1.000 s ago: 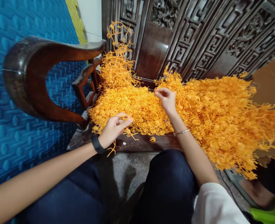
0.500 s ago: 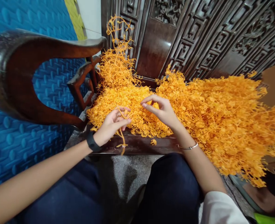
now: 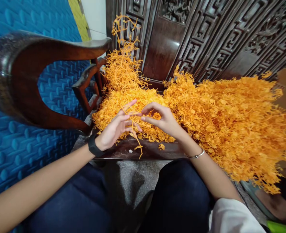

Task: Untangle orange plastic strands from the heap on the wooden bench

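An orange branching strand [image 3: 137, 139] lies across the fingers of my left hand [image 3: 115, 129], which holds it palm up with the fingers spread; its lower end hangs down over the seat edge. My right hand [image 3: 164, 119] comes in from the right, thumb and forefinger bent toward each other at the strand near my left fingertips. Whether those two fingertips actually grip it is too small to tell. Just behind both hands lies a heap of the same orange pieces [image 3: 143, 97] on a dark wooden seat [image 3: 152, 150].
A larger orange pile [image 3: 235, 126] spreads to the right. At the left stands a curved wooden armrest [image 3: 60, 51], above blue textured matting [image 3: 5, 139]. The carved wooden backrest [image 3: 161, 48] rises behind. One loose orange piece [image 3: 161, 147] sits near the seat's front edge.
My left hand has spread its fingers and turned more palm up, and the strand has shifted right with it. My right hand has moved slightly lower, closer to the left fingertips.
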### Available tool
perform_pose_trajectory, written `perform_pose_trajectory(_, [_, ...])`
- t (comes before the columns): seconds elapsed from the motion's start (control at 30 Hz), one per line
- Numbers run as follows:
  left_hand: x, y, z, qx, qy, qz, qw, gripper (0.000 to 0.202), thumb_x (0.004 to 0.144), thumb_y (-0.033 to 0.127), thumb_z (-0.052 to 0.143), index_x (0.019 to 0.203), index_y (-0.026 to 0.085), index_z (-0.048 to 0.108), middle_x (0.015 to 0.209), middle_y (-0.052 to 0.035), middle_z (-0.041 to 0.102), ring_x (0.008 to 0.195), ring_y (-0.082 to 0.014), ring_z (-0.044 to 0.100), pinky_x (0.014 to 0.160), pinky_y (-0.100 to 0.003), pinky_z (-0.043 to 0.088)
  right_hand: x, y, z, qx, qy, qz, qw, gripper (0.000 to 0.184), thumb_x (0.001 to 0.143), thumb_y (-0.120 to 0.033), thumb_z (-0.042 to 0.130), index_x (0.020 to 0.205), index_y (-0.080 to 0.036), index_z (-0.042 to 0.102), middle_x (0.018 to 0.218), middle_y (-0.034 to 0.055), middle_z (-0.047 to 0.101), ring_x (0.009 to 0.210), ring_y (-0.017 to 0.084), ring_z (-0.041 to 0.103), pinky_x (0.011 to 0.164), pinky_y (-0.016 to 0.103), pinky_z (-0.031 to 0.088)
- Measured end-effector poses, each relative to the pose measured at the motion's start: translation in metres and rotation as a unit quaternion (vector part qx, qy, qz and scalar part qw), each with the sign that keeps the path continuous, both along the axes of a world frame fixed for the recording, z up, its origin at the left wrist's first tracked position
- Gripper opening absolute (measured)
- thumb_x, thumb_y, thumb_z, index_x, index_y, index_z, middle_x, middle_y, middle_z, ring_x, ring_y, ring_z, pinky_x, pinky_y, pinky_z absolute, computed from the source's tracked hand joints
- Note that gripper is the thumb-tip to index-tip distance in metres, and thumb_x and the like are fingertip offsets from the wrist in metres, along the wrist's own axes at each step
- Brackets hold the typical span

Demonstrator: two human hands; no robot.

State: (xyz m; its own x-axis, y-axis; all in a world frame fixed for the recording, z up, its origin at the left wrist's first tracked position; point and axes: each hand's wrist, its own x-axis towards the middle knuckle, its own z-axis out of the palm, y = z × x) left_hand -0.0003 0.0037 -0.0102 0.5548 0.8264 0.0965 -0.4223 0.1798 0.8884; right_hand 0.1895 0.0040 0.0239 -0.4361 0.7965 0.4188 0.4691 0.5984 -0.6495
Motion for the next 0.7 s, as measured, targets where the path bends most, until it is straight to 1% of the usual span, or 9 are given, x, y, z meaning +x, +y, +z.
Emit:
perform_pose_trajectory(0.17, [-0.0007, -0.0053, 0.0033, 0.04, 0.035, 0.023, 0.998, 0.066, 0.073, 0.026, 0.061, 0.134, 0.032, 0.036, 0.122, -0.0071, 0.052, 0.069, -0.0141, 0.063, 0.052, -0.024, 0.051, -0.0023, -0.0008, -0.003, 0.034, -0.076, 0.041, 0.996, 0.029, 0.077, -0.028, 0.065, 0.105, -0.025, 0.061, 0.101, 0.0044, 0.049, 0.1, 0.016, 0.049, 0.089, 0.034, 0.041])
perform_pose_trajectory(0.27, [0.0008, -0.0063, 0.0047, 0.053, 0.068, 0.046, 0.995, 0.065, 0.07, 0.025, 0.066, 0.13, 0.031, 0.04, 0.117, -0.0067, 0.054, 0.06, -0.0111, 0.061, 0.045, -0.023, 0.048, -0.0058, 0.0, -0.0057, 0.058, -0.055, 0.035, 0.996, 0.018, 0.078, -0.029, 0.062, 0.096, -0.026, 0.064, 0.1, 0.004, 0.047, 0.101, 0.017, 0.047, 0.093, 0.036, 0.039])
perform_pose_trajectory(0.33, [0.0012, -0.0044, 0.0044, 0.047, 0.097, 0.067, 0.992, 0.051, 0.072, 0.028, 0.065, 0.12, 0.024, 0.049, 0.1, -0.0046, 0.06, 0.051, -0.0088, 0.057, 0.04, -0.021, 0.044, -0.0054, 0.0012, -0.0057, 0.057, -0.022, 0.036, 0.997, 0.009, 0.08, -0.029, 0.061, 0.087, -0.024, 0.064, 0.098, 0.0036, 0.049, 0.099, 0.016, 0.048, 0.089, 0.035, 0.04])
perform_pose_trajectory(0.37, [0.0012, -0.0029, 0.0038, 0.042, 0.113, 0.076, 0.99, 0.04, 0.073, 0.03, 0.064, 0.112, 0.021, 0.055, 0.088, -0.0032, 0.061, 0.046, -0.0076, 0.053, 0.036, -0.019, 0.039, -0.0043, 0.0019, -0.0053, 0.047, -0.003, 0.039, 0.998, 0.008, 0.08, -0.029, 0.061, 0.084, -0.023, 0.064, 0.097, 0.0034, 0.051, 0.097, 0.015, 0.05, 0.087, 0.033, 0.041])
perform_pose_trajectory(0.43, [0.0007, 0.0004, 0.0023, 0.032, 0.135, 0.091, 0.986, 0.021, 0.075, 0.032, 0.062, 0.087, 0.015, 0.059, 0.066, 0.0009, 0.056, 0.038, -0.0046, 0.044, 0.032, -0.017, 0.028, -0.001, 0.0036, -0.0043, 0.007, 0.04, 0.031, 0.999, 0.009, 0.078, -0.029, 0.063, 0.079, -0.02, 0.062, 0.088, 0.0025, 0.056, 0.088, 0.014, 0.053, 0.081, 0.031, 0.042])
perform_pose_trajectory(0.5, [0.0007, 0.0025, 0.001, 0.023, 0.139, 0.112, 0.984, 0.018, 0.072, 0.03, 0.064, 0.071, 0.014, 0.055, 0.057, 0.0042, 0.049, 0.036, -0.0013, 0.035, 0.033, -0.015, 0.021, 0.0014, 0.0051, -0.0041, -0.055, 0.088, -0.002, 0.995, 0.015, 0.074, -0.03, 0.066, 0.071, -0.018, 0.059, 0.075, 0.0011, 0.058, 0.075, 0.012, 0.054, 0.073, 0.03, 0.043])
perform_pose_trajectory(0.6, [0.0022, 0.0011, 0.001, 0.01, 0.129, 0.132, 0.983, 0.02, 0.068, 0.026, 0.068, 0.067, 0.014, 0.051, 0.059, 0.0055, 0.049, 0.036, 0.0013, 0.029, 0.035, -0.015, 0.017, 0.0, 0.0061, -0.0044, -0.145, 0.15, -0.051, 0.977, 0.02, 0.07, -0.029, 0.069, 0.063, -0.016, 0.055, 0.062, -0.0009, 0.056, 0.06, 0.01, 0.051, 0.062, 0.028, 0.04])
perform_pose_trajectory(0.63, [0.0027, -0.0002, 0.0013, 0.007, 0.126, 0.131, 0.983, 0.02, 0.068, 0.026, 0.068, 0.068, 0.014, 0.051, 0.061, 0.0053, 0.05, 0.036, 0.0017, 0.028, 0.035, -0.015, 0.017, -0.0008, 0.0062, -0.0039, -0.156, 0.16, -0.059, 0.973, 0.02, 0.069, -0.028, 0.069, 0.062, -0.016, 0.054, 0.061, -0.0013, 0.055, 0.059, 0.009, 0.05, 0.06, 0.027, 0.039])
perform_pose_trajectory(0.7, [0.0028, -0.0027, 0.0015, 0.012, 0.117, 0.136, 0.984, 0.022, 0.068, 0.026, 0.068, 0.067, 0.014, 0.049, 0.061, 0.0052, 0.051, 0.035, 0.0019, 0.028, 0.035, -0.015, 0.016, 0.0011, 0.0069, -0.0011, -0.145, 0.163, -0.071, 0.973, 0.018, 0.068, -0.025, 0.068, 0.061, -0.016, 0.054, 0.061, -0.002, 0.053, 0.059, 0.008, 0.048, 0.059, 0.026, 0.038])
